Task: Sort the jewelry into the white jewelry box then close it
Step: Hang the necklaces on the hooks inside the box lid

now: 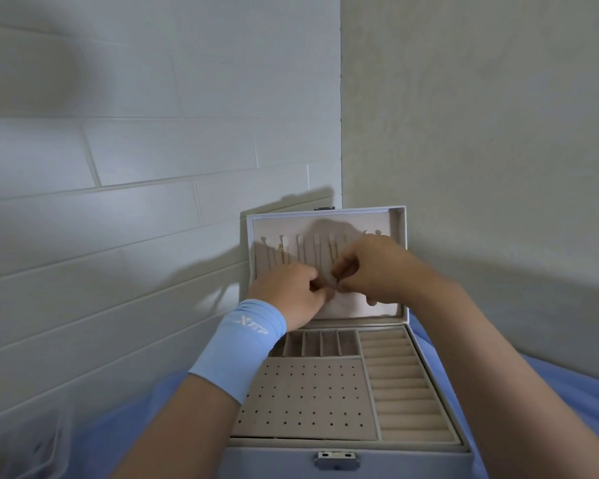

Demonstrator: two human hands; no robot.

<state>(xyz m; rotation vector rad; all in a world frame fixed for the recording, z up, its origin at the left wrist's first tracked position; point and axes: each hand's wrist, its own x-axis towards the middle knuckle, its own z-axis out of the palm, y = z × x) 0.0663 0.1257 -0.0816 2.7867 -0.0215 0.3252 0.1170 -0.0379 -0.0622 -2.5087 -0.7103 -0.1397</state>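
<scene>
Open white rectangular jewelry box (274, 461), lid (360, 219) upright, right hand (370, 271) fingers pinch thin gold chain (332, 252) hung inside lid, left hand (287, 288) fingers curled alongside, grip unclear.

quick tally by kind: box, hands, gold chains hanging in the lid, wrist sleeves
white jewelry box: 1
hands: 2, left hand and right hand
gold chains in the lid: 2
blue wrist sleeve: 1
total: 6
</scene>
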